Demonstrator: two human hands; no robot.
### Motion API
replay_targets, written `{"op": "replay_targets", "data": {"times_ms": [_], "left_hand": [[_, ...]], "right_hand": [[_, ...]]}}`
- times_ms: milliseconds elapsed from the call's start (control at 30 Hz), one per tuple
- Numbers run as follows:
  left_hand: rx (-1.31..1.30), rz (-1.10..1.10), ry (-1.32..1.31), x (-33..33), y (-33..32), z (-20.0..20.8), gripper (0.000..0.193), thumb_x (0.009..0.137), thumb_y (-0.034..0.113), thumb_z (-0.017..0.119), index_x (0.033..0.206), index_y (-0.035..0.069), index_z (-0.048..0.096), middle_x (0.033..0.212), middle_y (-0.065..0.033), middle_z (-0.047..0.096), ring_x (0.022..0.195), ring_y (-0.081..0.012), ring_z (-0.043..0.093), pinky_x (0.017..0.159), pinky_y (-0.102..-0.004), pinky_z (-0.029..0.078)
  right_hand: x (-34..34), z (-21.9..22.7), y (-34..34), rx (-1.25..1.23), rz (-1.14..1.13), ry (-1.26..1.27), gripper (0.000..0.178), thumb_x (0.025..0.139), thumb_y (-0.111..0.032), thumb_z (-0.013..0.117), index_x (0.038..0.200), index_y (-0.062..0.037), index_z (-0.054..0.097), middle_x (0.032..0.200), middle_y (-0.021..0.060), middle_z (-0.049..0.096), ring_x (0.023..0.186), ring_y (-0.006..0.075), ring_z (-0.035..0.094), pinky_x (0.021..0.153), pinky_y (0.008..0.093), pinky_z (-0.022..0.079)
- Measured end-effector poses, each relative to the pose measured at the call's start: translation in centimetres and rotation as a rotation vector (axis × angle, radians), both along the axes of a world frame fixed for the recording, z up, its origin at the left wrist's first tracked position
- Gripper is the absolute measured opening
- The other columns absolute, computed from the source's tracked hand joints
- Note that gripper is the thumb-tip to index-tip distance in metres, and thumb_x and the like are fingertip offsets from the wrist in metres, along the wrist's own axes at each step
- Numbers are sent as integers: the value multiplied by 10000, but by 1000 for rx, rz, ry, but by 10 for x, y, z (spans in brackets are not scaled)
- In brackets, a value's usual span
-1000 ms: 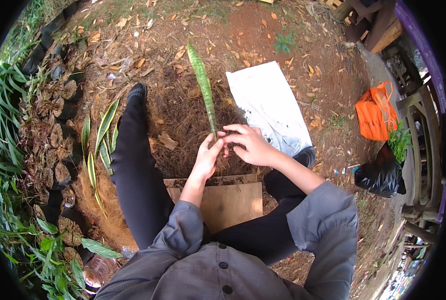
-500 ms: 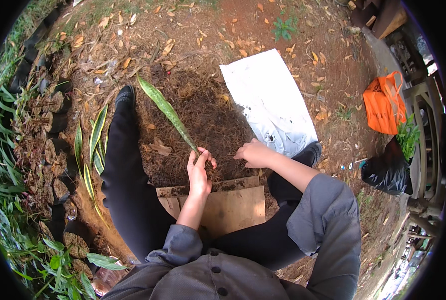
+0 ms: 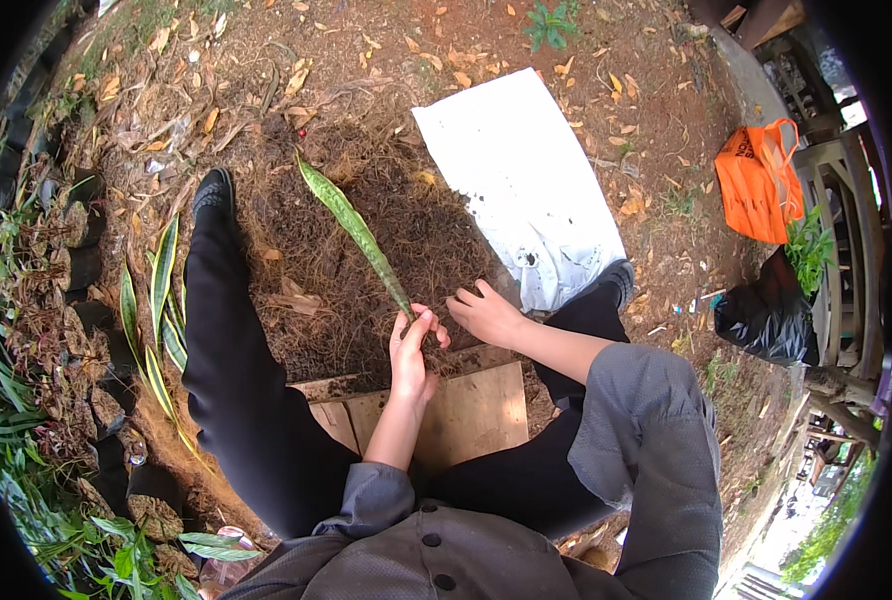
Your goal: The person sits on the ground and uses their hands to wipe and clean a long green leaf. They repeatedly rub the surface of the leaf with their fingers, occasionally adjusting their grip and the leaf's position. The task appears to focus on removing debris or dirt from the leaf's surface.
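Between thumb and fingers, my left hand (image 3: 413,350) pinches the base of a snake plant cutting (image 3: 354,225). Its single mottled green leaf slants up and to the left over the dark soil, and thin brown roots hang by my fingers. My right hand (image 3: 488,315) hovers just right of the cutting's base, palm down. Its fingers are loosely bent and apart, with nothing visible in them. Beneath both hands spreads a heap of soil (image 3: 366,300) matted with fibrous roots. A wooden board (image 3: 471,415) lies between my legs.
A white sack (image 3: 516,150) with soil specks lies right of the heap. Several yellow-edged snake plant leaves (image 3: 164,275) rest beside my left leg. Potted plants (image 3: 86,270) line the left side. An orange bag (image 3: 759,185) and a black plastic bag (image 3: 766,315) stand far right.
My right hand has come closer to my left hand, and its fingers have spread a little. My left hand has moved slightly right with the cutting. The whole view has shifted.
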State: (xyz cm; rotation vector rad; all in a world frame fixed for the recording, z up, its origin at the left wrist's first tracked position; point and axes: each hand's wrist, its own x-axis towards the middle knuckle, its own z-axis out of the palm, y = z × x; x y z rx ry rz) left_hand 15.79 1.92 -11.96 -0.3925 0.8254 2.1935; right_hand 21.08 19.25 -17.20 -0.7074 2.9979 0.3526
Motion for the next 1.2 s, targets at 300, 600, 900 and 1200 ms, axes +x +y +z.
{"op": "replay_targets", "data": {"times_ms": [300,600,900,1200], "left_hand": [[12,25,-2,0,-4,-8,135,870,102,547,981,68,478,760,-39,495,637,-148,507,584,-284,415],[-9,28,-93,4,-4,-18,197,899,177,504,1054,55,486,829,-57,540,754,-184,592,673,-319,508],[-13,80,-171,1,-8,-20,215,867,97,451,1074,48,487,828,-59,531,757,-186,578,700,-333,515],[-32,102,-171,-2,-11,-23,202,860,83,454,1056,47,489,817,-62,529,747,-184,569,710,-335,509]], "right_hand": [[-5,-1,0,-51,0,-144,145,803,-230,523,847,-159,642,999,-22,508,978,144,462,851,413,367],[5,-2,3,-76,-63,-115,147,799,-202,534,836,-139,661,997,-12,504,966,164,470,800,390,369],[13,-2,22,-149,-375,-225,155,775,-180,571,900,-101,616,1011,49,509,996,208,492,816,418,388],[3,3,1,-496,-770,-311,560,699,-168,677,1200,-61,450,1178,114,442,1123,298,437,892,460,396]]}}
